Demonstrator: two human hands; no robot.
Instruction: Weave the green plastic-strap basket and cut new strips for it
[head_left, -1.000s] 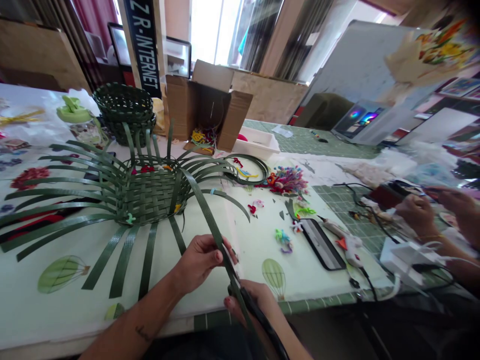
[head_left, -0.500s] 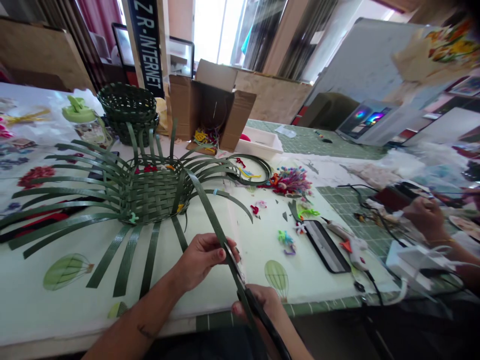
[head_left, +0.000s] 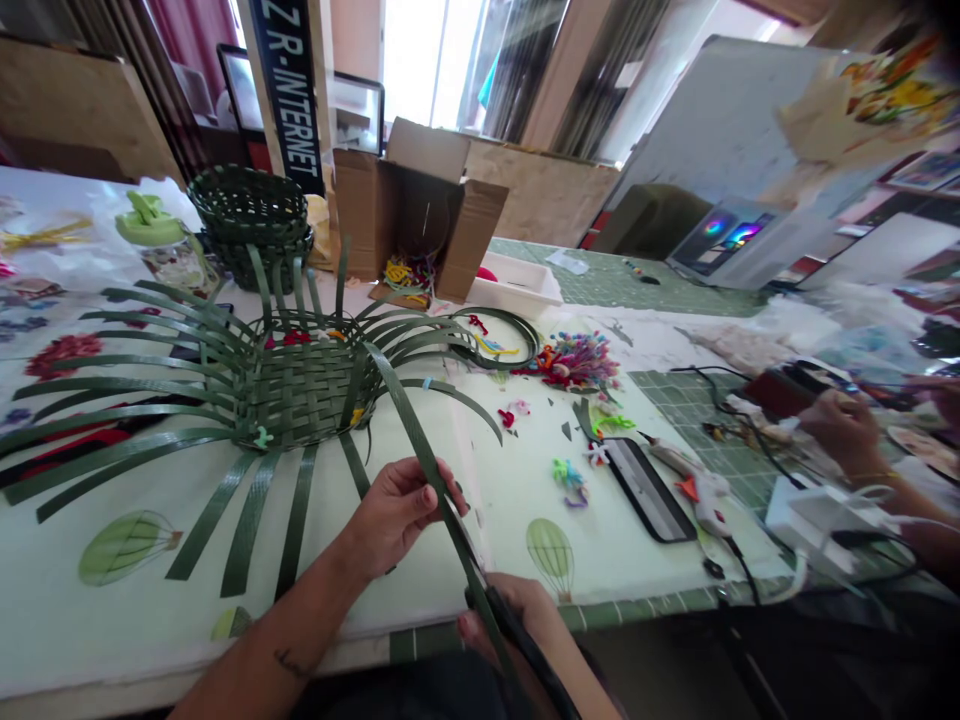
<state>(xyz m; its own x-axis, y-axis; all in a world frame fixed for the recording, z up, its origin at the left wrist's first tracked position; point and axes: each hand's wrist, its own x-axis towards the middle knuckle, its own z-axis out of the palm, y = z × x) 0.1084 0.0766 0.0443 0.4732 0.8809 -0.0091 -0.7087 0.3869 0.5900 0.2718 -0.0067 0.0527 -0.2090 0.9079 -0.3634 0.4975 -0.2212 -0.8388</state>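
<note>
A half-woven green strap basket [head_left: 300, 390] sits on the table with loose straps fanning out around it. One long strap [head_left: 409, 425] runs from its front right side toward me. My left hand [head_left: 394, 515] pinches that strap between thumb and fingers. Just below it, my right hand [head_left: 517, 615] grips black scissors [head_left: 525, 640] whose blades lie along the strap at the table's front edge.
A finished green basket [head_left: 251, 225] and an open cardboard box [head_left: 416, 225] stand at the back. Coloured pipe-cleaner bits [head_left: 577, 360], a black phone [head_left: 649, 490] and a glue gun [head_left: 694, 485] lie to the right. Another person's hands [head_left: 847, 430] work at far right.
My left hand has shifted slightly along the strap, and the scissors have stayed at it near the table edge. The other person's hands have moved a little at the right.
</note>
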